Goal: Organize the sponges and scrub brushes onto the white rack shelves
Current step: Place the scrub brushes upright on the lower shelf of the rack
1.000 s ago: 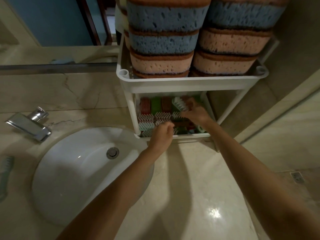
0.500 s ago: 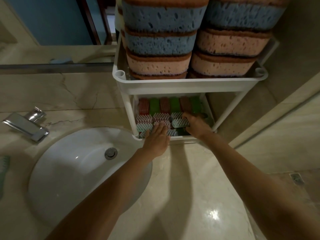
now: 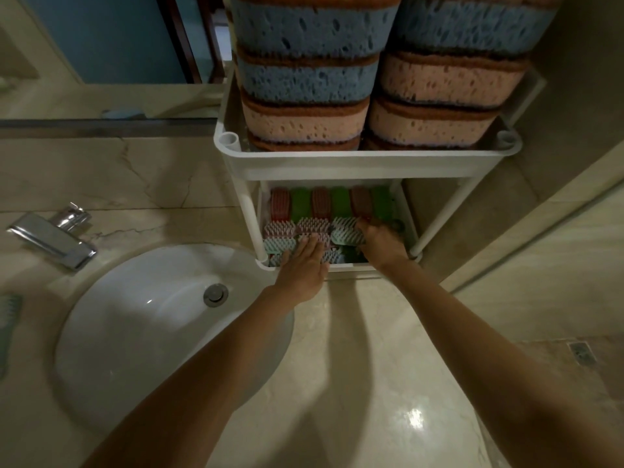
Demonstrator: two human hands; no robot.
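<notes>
A white rack [image 3: 364, 165] stands on the counter by the basin. Its top shelf holds two stacks of blue and pink sponges [image 3: 310, 79] with brown tops. On the lower shelf, red and green scrub brushes [image 3: 320, 202] stand in a back row, with bristly brushes [image 3: 282, 229] lying in front. My left hand [image 3: 304, 265] lies flat, fingers together, on the front brushes. My right hand [image 3: 380, 239] is curled around a green-backed brush [image 3: 347, 236] at the shelf's right side.
A white basin [image 3: 141, 319] with a metal drain sits left of the rack, a chrome tap [image 3: 54, 236] behind it. A teal object [image 3: 8, 319] lies at the counter's far left edge. A wall closes the right side, a mirror the back.
My right hand came down from the back row with a brush to the front right of the lower shelf. My left hand opened flat onto the front brushes.
</notes>
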